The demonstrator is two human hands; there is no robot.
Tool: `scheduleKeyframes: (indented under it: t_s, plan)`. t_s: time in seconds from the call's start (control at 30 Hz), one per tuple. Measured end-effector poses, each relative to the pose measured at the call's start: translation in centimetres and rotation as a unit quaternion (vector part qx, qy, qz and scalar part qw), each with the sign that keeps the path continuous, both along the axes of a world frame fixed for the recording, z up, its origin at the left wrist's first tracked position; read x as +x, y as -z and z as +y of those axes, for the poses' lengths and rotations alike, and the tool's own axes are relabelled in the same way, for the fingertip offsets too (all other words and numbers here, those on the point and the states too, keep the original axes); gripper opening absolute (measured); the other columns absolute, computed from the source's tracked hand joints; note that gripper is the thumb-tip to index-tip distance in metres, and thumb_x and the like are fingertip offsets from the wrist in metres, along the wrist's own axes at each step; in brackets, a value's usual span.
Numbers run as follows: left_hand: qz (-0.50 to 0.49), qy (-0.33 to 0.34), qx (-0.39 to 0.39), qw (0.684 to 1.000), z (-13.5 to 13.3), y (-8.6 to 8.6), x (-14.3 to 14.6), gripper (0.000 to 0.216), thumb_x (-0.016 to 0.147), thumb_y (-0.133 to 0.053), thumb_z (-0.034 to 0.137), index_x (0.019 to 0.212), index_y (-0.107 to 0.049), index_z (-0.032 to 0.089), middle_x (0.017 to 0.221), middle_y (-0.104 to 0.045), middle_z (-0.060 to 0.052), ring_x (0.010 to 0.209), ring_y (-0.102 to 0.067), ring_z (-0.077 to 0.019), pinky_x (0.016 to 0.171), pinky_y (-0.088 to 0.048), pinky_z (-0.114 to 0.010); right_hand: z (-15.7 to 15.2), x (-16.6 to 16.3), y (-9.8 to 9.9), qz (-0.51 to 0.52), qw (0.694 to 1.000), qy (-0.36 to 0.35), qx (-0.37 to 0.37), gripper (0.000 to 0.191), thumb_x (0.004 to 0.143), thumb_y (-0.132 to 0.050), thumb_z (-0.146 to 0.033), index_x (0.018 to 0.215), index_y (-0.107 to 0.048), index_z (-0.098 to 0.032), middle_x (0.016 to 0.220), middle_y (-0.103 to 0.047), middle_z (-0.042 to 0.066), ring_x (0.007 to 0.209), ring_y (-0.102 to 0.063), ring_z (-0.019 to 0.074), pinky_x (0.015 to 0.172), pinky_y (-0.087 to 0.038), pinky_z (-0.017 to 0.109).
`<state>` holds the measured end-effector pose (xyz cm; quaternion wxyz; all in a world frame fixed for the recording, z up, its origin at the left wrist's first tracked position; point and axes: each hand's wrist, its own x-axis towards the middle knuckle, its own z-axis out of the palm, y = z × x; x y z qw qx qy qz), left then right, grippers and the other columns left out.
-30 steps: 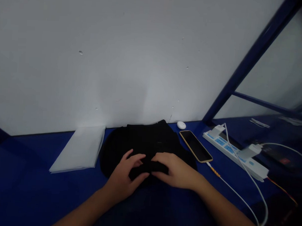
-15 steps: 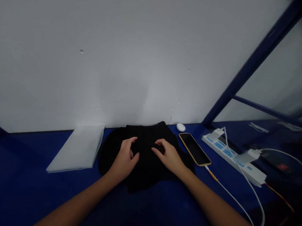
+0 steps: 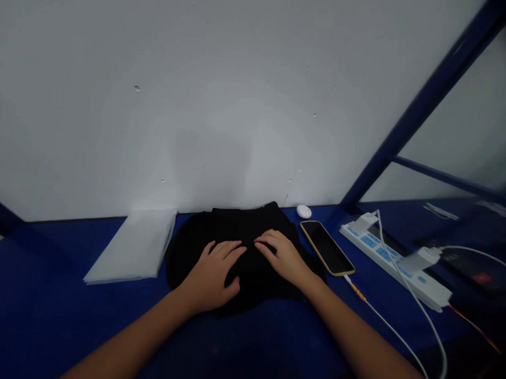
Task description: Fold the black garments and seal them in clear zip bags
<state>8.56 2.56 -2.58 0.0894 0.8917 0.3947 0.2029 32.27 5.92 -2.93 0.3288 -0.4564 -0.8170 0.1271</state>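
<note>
A black piece of cloth (image 3: 243,222), perhaps a folded garment, lies on the blue surface against the wall; its folds are too dark to make out. My left hand (image 3: 216,274) rests palm down on its left part, with fingers spread and thumb apart. On the right part lies my right hand (image 3: 284,259), palm down, its fingers stretched out toward the left. The fingertips of both hands are close together near the middle of the cloth. Neither hand appears to grip anything.
White folded sheets (image 3: 133,248) lie on the left. To the right are a phone (image 3: 328,248) on a charging cable, a small white round case (image 3: 303,212) and a white power strip (image 3: 396,265) with plugged-in chargers. A blue metal frame (image 3: 415,113) slants up behind.
My left hand has turned from a curled, raised pose to palm down with fingers spread on the cloth. My right hand's fingers have straightened and lowered onto it.
</note>
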Motion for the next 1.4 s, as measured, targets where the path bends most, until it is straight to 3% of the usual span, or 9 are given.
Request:
scheduleKeyframes:
  t_s: [0.2, 0.37, 0.57, 0.73, 0.9, 1.03, 1.13, 1.27, 1.4]
  plan:
    - [-0.030, -0.008, -0.016, 0.999, 1.1, 0.7, -0.7, 0.068, 0.075, -0.059, 0.012, 0.140, -0.047, 0.027, 0.148, -0.049, -0.005, 0.141, -0.034, -0.0300, 0.114, -0.029, -0.054, -0.3, 1.2, -0.9, -0.039, 0.998, -0.043, -0.024, 0.033, 0.095, -0.057, -0.046, 0.117, -0.067, -0.024, 0.117, -0.065, 0.008, 0.114, -0.054, 0.0246, 0.101, -0.042, 0.045]
    - [-0.071, -0.028, -0.004, 0.997, 2.3, 0.9, -0.6, 0.038, 0.088, -0.054, 0.014, 0.124, -0.058, 0.027, 0.129, -0.066, -0.003, 0.136, -0.044, -0.0266, 0.115, -0.019, -0.060, -1.0, 1.5, -1.4, -0.083, 0.994, -0.072, -0.028, 0.083, 0.064, -0.081, -0.063, 0.133, -0.057, -0.024, 0.135, -0.054, 0.013, 0.128, -0.043, 0.0324, 0.108, -0.037, 0.050]
    - [-0.220, -0.036, -0.024, 0.975, 2.6, -0.9, 1.3, 0.018, 0.096, -0.051, 0.028, 0.109, -0.063, 0.023, 0.108, -0.072, -0.004, 0.110, -0.064, -0.0228, 0.114, -0.027, -0.055, -0.6, 0.8, -0.5, 0.030, 1.000, 0.005, -0.002, 0.034, 0.082, -0.073, -0.038, 0.112, -0.062, -0.025, 0.110, -0.067, 0.006, 0.105, -0.061, 0.0253, 0.096, -0.047, 0.046]
    - [-0.460, -0.081, -0.209, 0.859, 2.9, -1.3, 3.0, 0.028, 0.094, -0.056, 0.039, 0.113, -0.063, 0.019, 0.112, -0.070, -0.009, 0.103, -0.067, -0.0239, 0.094, -0.052, -0.041, -0.9, 0.3, -0.6, 0.066, 0.986, 0.106, 0.112, 0.066, 0.086, -0.066, -0.043, 0.142, -0.038, -0.021, 0.136, -0.053, 0.016, 0.126, -0.051, 0.0318, 0.105, -0.041, 0.053]
    - [-0.565, -0.050, -0.404, 0.718, 3.2, -0.8, 3.6, 0.033, 0.091, -0.063, 0.036, 0.118, -0.061, 0.018, 0.115, -0.070, -0.012, 0.101, -0.069, -0.0230, 0.094, -0.053, -0.040, -2.2, -1.1, -1.6, -0.137, 0.972, 0.008, 0.192, 0.102, 0.071, -0.076, -0.056, 0.152, -0.026, -0.023, 0.157, -0.030, 0.018, 0.144, -0.024, 0.0416, 0.115, -0.013, 0.068]
    - [-0.573, -0.019, -0.515, 0.637, 2.6, -1.1, 3.3, 0.030, 0.089, -0.065, 0.025, 0.117, -0.059, 0.015, 0.112, -0.071, -0.013, 0.095, -0.070, -0.0209, 0.088, -0.056, -0.037, -2.2, -2.1, -1.3, -0.212, 0.961, -0.034, 0.176, 0.089, 0.076, -0.065, -0.011, 0.153, -0.023, -0.021, 0.156, -0.035, 0.015, 0.146, -0.026, 0.0321, 0.117, -0.009, 0.066]
    - [-0.556, -0.018, -0.567, 0.608, 1.8, -1.4, 2.4, 0.028, 0.087, -0.066, 0.019, 0.113, -0.059, 0.014, 0.106, -0.071, -0.012, 0.089, -0.071, -0.0189, 0.082, -0.057, -0.032, -1.8, -1.8, -0.7, -0.202, 0.956, -0.078, 0.196, 0.089, 0.068, -0.045, 0.007, 0.152, -0.028, -0.019, 0.149, -0.048, 0.012, 0.141, -0.039, 0.0236, 0.119, -0.020, 0.059]
    - [-0.487, -0.002, -0.593, 0.641, 1.3, -2.2, -1.5, 0.030, 0.086, -0.070, 0.029, 0.109, -0.059, 0.014, 0.095, -0.071, -0.011, 0.080, -0.071, -0.0182, 0.073, -0.057, -0.030, -1.6, -1.0, -0.1, -0.172, 0.949, -0.127, 0.231, 0.082, 0.070, -0.037, 0.007, 0.149, -0.037, -0.017, 0.145, -0.052, 0.012, 0.138, -0.043, 0.0208, 0.112, -0.040, 0.048]
    - [-0.436, -0.113, -0.422, 0.787, 3.0, -2.9, -8.8, 0.035, 0.088, -0.061, 0.043, 0.114, -0.059, 0.019, 0.084, -0.067, -0.006, 0.057, -0.059, -0.0126, 0.048, -0.043, -0.024, -0.8, -1.0, -0.7, -0.145, 0.956, -0.117, 0.228, 0.084, 0.070, -0.037, 0.007, 0.149, -0.039, -0.022, 0.146, -0.052, 0.009, 0.138, -0.043, 0.0220, 0.109, -0.044, 0.050]
